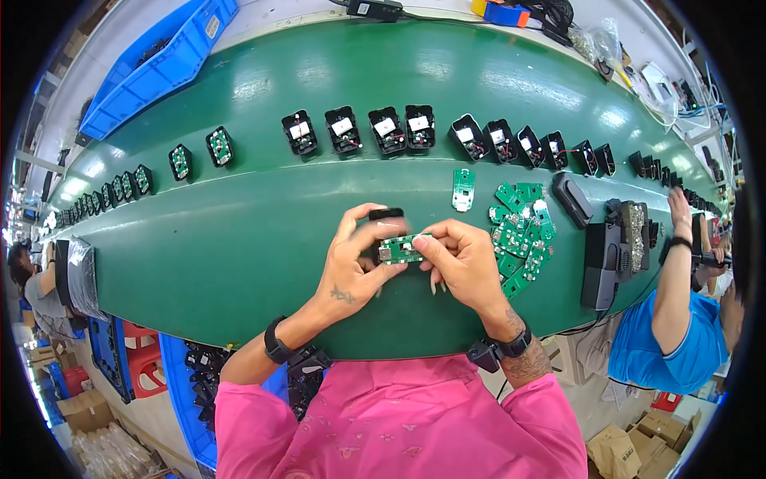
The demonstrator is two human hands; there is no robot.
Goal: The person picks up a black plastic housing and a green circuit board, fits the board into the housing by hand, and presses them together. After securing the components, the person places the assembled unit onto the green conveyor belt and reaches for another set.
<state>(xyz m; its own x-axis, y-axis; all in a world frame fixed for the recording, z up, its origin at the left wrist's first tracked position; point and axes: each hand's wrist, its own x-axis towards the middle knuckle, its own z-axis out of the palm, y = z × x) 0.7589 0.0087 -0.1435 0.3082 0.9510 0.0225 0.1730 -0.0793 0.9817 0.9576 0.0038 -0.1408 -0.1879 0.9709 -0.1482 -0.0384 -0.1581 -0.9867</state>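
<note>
Over the green bench, both hands meet on one green circuit board [396, 250]. My left hand [355, 259] curls around the board's left end, its index finger smeared by motion. Behind that finger shows part of a black plastic housing [386, 214], mostly hidden by the left fingers. My right hand [461, 259] pinches the board's right end between thumb and fingers. A single circuit board [463, 190] lies just beyond the right hand. To its right is a loose pile of green circuit boards [519, 243].
Black housings [387, 130] with wires and white parts line the bench's far side. Housings fitted with boards [180, 162] run leftward. A blue bin [155, 68] stands far left. Right of the board pile are a black device [602, 263] and a co-worker in blue [666, 331].
</note>
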